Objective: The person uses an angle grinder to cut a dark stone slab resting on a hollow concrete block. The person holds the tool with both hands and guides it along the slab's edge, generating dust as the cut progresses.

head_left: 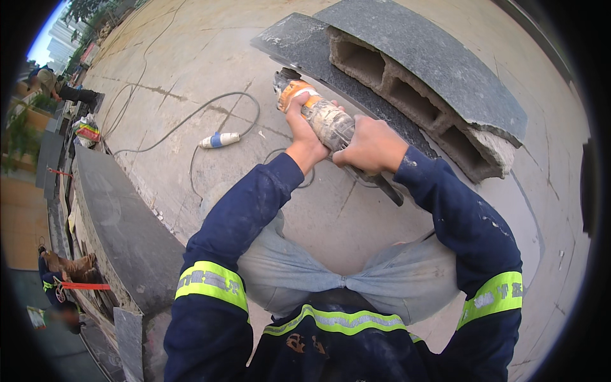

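Note:
My left hand (304,137) is closed round the orange, dust-covered body of an angle grinder (321,116). My right hand (375,143) grips its rear part, where a black piece sticks out toward me. The grinder's head is up at the lower edge of a dark grey stone slab (273,38); whether it touches the stone cannot be told. That slab and a second, curved slab (420,57) lie with a hollow concrete block (414,99), whose three openings face me.
A cable with a white-and-blue connector (219,141) loops over the concrete floor. More slabs (121,216) line my left, beside a colourful bag (87,129). Two other people are at the left: one bent over (79,95) farther back, one lower down (51,274) by red straps.

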Demonstrator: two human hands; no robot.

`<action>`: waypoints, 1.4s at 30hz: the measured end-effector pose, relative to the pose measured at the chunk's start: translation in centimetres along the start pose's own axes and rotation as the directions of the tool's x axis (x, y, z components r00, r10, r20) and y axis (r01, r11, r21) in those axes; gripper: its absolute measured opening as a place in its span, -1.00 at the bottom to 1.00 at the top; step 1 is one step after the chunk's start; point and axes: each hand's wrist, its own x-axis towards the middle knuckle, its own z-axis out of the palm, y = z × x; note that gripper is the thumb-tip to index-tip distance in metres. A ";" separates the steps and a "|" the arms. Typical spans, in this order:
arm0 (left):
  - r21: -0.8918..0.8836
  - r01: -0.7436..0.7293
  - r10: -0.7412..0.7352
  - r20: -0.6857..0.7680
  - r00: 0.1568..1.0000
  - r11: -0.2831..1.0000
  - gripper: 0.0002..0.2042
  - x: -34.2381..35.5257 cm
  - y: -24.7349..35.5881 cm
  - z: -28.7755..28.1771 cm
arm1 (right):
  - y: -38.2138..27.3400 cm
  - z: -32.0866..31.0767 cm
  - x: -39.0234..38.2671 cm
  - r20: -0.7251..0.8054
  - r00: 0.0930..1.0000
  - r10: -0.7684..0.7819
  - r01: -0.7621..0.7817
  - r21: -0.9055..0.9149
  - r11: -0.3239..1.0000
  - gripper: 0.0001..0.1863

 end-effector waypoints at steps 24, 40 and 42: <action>-0.037 0.010 -0.011 -0.018 1.000 0.999 -0.47 0.8 0.6 -0.4 | -0.5 0.0 0.8 0.002 1.000 0.004 -0.004 0.007 1.000 -0.33; -0.045 0.037 -0.036 0.014 0.999 0.998 -0.52 -1.8 -1.4 0.7 | 0.9 0.2 -2.2 -0.014 1.000 -0.010 0.010 0.000 1.000 -0.30; -0.020 0.036 -0.036 0.028 0.999 0.999 -0.49 -2.0 -1.7 0.6 | 1.1 0.3 -2.5 -0.022 1.000 -0.021 0.021 0.000 1.000 -0.29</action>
